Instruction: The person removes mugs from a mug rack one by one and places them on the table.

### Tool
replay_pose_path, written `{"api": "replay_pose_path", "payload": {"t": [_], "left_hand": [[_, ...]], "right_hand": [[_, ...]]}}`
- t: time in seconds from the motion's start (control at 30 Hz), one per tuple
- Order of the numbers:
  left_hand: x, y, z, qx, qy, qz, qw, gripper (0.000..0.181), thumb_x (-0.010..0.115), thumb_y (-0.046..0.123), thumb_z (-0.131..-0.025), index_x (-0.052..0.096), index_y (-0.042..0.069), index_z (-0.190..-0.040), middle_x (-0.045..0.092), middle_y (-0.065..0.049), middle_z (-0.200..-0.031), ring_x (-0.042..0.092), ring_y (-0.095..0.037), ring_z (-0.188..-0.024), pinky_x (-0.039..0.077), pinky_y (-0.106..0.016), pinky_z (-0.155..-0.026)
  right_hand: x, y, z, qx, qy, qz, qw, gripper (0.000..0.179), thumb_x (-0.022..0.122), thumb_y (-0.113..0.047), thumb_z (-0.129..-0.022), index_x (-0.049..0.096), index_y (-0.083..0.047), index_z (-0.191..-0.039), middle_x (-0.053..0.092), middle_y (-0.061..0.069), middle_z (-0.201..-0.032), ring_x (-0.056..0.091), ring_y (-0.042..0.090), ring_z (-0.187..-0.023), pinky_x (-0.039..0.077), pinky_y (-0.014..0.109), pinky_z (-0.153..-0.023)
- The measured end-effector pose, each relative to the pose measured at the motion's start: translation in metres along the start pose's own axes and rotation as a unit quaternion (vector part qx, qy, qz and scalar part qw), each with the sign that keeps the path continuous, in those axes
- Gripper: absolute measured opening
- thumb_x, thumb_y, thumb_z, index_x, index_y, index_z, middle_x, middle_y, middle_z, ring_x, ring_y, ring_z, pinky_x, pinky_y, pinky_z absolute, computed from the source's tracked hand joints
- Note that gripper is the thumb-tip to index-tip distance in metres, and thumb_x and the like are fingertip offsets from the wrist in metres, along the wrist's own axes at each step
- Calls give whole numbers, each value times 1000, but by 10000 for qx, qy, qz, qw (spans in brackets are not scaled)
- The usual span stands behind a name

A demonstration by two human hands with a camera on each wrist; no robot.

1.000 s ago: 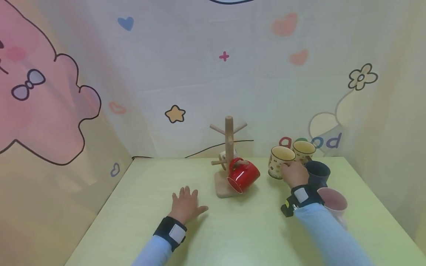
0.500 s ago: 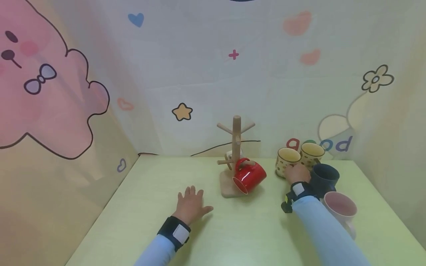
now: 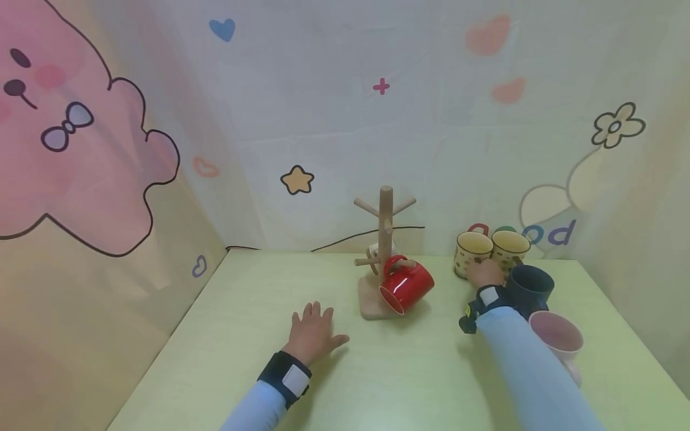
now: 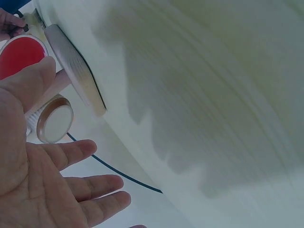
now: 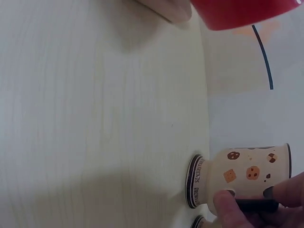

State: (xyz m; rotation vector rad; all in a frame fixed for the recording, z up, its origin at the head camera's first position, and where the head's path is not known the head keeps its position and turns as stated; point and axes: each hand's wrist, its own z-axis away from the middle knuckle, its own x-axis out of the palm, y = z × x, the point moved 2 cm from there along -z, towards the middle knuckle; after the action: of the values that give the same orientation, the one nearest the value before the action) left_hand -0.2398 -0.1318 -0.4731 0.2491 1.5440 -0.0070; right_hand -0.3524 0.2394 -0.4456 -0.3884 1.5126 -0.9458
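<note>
My right hand grips the dark handle of a cream mug with brown cookie-like prints. This mug stands upright at the back right, close beside a similar cream mug. My left hand is spread palm down over the table, fingers straight, its shadow beneath; it holds nothing. Nearest to it is a wooden mug tree. On a lower peg hangs a red mug by its handle, tilted mouth down. A pale mug hangs behind the post, mostly hidden in the head view.
A dark blue mug stands just right of my right wrist. Nearer the front is a pink mug, close to my right sleeve. The printed backdrop rises at the table's back edge.
The head view has shifted, so the scene slides right in it. My right hand has moved the cream mug slightly back and right, closer to its match. My left hand has stayed about where it was.
</note>
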Motion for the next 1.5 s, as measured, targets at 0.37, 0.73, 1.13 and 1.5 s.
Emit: {"api": "replay_pose_path", "payload": {"t": [0.37, 0.73, 1.13, 1.5], "left_hand": [[3, 1, 3, 55, -75, 0, 10000, 74, 70, 56, -86, 56, 3, -135, 46, -28, -141, 40, -45, -133, 32, -66, -105], [1, 5, 3, 84, -57, 8, 9999, 74, 70, 56, -86, 56, 3, -136, 46, -28, -141, 40, -45, -132, 33, -66, -105], [-8, 6, -6, 194, 279, -50, 9994, 74, 68, 56, -87, 55, 3, -137, 49, -28, -139, 44, -45, -131, 37, -65, -102], [-40, 15, -34, 206, 611, -2, 9979, 72, 63, 57, -91, 53, 2, -137, 54, -24, -133, 49, -41, -126, 42, -60, -99]], "right_hand": [[-5, 1, 0, 73, -403, -89, 9991, 49, 37, -18, -101, 47, 22, -127, 52, 33, -114, 47, 43, -97, 41, 49, -81], [-6, -4, 11, -164, -344, 90, 9992, 47, 35, -16, -103, 50, 23, -124, 55, 35, -108, 49, 45, -97, 39, 54, -88], [7, -6, 20, -363, 319, -440, 9979, 44, 44, -11, -93, 47, 18, -126, 52, 36, -111, 50, 47, -100, 45, 57, -83], [11, -54, 51, -2093, 583, 467, 9750, 38, 40, -11, -103, 56, 11, -129, 55, 33, -131, 47, 50, -123, 40, 61, -100]]}}
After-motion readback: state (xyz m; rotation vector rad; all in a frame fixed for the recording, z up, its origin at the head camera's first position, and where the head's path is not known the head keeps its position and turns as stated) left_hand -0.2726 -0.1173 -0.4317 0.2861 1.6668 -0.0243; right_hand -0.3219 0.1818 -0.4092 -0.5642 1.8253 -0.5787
